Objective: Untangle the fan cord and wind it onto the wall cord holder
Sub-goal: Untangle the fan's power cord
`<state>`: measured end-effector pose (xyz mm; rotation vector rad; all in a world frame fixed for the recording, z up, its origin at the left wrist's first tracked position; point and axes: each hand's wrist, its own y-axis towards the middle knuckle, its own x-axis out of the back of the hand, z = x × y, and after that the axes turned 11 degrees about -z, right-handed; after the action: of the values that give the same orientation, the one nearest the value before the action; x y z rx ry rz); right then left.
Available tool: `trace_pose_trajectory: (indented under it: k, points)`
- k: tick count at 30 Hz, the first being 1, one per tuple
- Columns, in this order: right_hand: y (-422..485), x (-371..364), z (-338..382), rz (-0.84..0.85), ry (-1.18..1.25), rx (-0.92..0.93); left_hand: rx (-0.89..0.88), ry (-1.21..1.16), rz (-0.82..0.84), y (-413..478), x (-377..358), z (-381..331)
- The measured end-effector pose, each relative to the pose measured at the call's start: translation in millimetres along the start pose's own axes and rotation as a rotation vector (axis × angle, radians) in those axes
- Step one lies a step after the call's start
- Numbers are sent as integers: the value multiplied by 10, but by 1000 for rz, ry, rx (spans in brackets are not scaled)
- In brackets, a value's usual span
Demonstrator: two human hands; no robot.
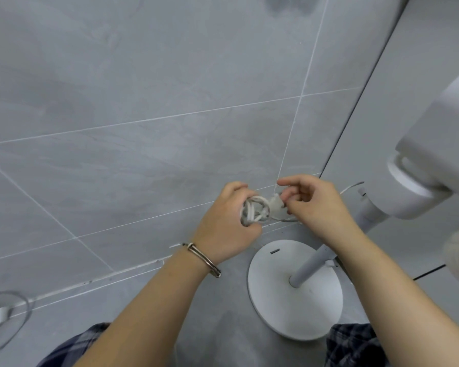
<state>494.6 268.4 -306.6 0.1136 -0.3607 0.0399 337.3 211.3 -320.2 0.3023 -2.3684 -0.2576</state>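
Gripping the knotted cord [253, 211] bundle, left hand [228, 223] clamps it while right hand [318, 207] pinches its plug end (floppy, light, so probably pick at loops).

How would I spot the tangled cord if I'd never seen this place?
Find the fan's round white base by the grey tiled wall. Just above it, the left hand grips the cord, and the right hand pinches its end. It is the only knotted white bundle.
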Motion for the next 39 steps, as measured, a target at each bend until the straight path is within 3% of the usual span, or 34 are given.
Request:
trace_pose_trajectory:
  k: [16, 27, 32, 35, 39]
  points:
    - [-87, 26, 85, 129, -6, -27, -67, -33, -174, 24, -27, 19]
    - [-69, -30, 70, 13, -66, -37, -118, -49, -184, 9, -9, 12]
    - [-43, -22, 42, -51, 32, -129, -247, 50, -171, 4, -2, 41]
    - [-53, -17, 52, -33, 95, -159, -344, 223, -186, 8, -12, 93]
    - [-78, -52, 80, -35, 101, -153, -357, 269, -193, 5, -37, 122]
